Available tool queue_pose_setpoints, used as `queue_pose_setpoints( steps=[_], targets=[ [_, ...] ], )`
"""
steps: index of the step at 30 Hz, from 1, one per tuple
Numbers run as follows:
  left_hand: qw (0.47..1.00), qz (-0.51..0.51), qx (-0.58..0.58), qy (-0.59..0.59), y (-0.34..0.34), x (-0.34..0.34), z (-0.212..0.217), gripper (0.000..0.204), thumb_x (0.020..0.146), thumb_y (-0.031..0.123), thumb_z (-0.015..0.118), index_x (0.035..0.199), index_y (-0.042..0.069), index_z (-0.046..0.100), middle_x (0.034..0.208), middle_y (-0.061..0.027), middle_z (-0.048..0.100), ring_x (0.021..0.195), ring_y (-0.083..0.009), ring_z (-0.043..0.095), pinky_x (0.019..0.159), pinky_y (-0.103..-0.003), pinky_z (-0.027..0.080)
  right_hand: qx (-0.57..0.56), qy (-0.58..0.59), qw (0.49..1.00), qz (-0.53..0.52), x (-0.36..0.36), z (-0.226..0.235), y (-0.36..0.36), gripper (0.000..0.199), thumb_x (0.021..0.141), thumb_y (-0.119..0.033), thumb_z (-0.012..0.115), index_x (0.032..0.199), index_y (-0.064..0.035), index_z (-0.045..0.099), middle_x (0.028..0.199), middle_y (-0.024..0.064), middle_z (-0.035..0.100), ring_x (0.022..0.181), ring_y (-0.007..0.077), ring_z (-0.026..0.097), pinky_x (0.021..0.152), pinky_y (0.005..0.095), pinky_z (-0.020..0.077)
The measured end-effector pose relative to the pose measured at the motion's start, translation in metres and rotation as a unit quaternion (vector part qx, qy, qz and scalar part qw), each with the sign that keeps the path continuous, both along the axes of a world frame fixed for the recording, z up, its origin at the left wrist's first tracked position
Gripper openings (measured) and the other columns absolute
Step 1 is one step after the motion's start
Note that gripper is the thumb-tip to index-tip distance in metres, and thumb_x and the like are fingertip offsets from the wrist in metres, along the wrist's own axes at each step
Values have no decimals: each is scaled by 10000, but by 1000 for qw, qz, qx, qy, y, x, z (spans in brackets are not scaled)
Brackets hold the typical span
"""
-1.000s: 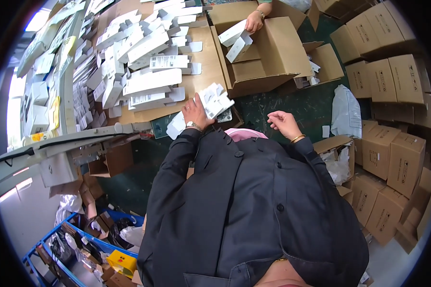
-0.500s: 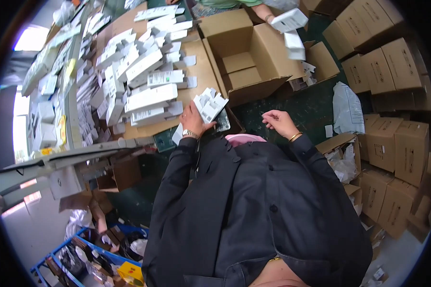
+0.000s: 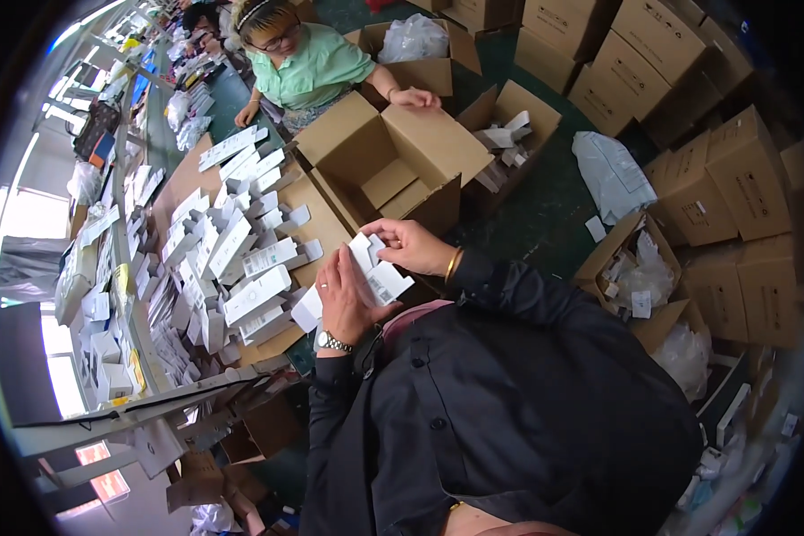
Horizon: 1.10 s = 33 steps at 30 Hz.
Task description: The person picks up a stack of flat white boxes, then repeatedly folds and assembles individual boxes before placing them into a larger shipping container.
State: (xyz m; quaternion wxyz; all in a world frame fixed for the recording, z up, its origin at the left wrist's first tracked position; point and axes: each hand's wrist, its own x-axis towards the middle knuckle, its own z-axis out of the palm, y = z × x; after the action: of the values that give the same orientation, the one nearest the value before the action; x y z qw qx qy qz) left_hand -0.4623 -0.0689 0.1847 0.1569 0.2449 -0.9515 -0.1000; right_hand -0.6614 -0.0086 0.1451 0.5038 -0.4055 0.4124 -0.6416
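Observation:
Between my two hands is a small white carton [image 3: 386,283] with its end flaps standing up. My left hand [image 3: 343,299], with a ring and a wristwatch, grips its left side, the thumb along the near edge. From the far right my right hand [image 3: 417,247] has its fingers bent onto the flaps. Another white carton piece [image 3: 307,310] sticks out beside the left hand. A heap of white cartons [image 3: 232,246], many with flaps up, covers the bench just left of my hands.
A large open cardboard box [image 3: 380,170] stands beyond my hands. Across it a co-worker in a green shirt [image 3: 317,71] rests a hand near its flap. Another box [image 3: 509,143] holds white cartons. Stacked brown boxes [image 3: 634,71] and a grey plastic bag [image 3: 612,177] are on the right.
My right hand has come in from the right onto the white carton. The co-worker has let go of the white cartons held over the box at back right. The view has shifted.

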Motion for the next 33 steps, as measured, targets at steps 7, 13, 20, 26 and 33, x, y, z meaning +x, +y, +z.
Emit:
queue_pose_setpoints(
  steps=[7,13,20,26,33],
  targets=[
    [999,-50,9,-4,26,-31,20,1244,526,421,964,1519,-20,357,1447,-220,468,1330,-404,461,1142,-524,350,34,53,998,20,-45,11,36,357,898,73,669,1235,-1,578,1079,42,662,1045,99,660,895,267,541],
    [989,-86,74,90,30,-59,31,996,588,313,978,1402,22,483,1301,-190,575,1200,-377,572,1042,-473,461,42,122,991,19,-76,31,51,400,908,29,726,1276,-23,577,1110,41,675,1031,97,659,892,278,546],
    [936,-4,179,302,10,-90,49,738,701,239,942,1295,13,567,1107,-150,644,990,-348,647,895,-397,539,-33,-107,993,-34,-55,59,64,668,875,-85,829,1455,-35,501,1222,87,667,1056,142,664,935,303,551],
    [864,16,332,378,34,-100,68,606,810,204,870,1286,10,549,1122,-90,641,1014,-198,634,894,-338,524,-30,184,980,-71,-47,42,80,823,845,-42,838,1544,-40,404,1356,110,630,1220,205,641,1024,353,536],
    [795,31,456,400,52,-92,80,424,942,192,717,1284,14,541,1159,-66,637,1025,-139,613,899,-288,503,-36,180,982,-54,-40,51,87,857,813,-8,843,1547,-42,401,1377,126,631,1292,224,612,1071,376,511]
  ],
)
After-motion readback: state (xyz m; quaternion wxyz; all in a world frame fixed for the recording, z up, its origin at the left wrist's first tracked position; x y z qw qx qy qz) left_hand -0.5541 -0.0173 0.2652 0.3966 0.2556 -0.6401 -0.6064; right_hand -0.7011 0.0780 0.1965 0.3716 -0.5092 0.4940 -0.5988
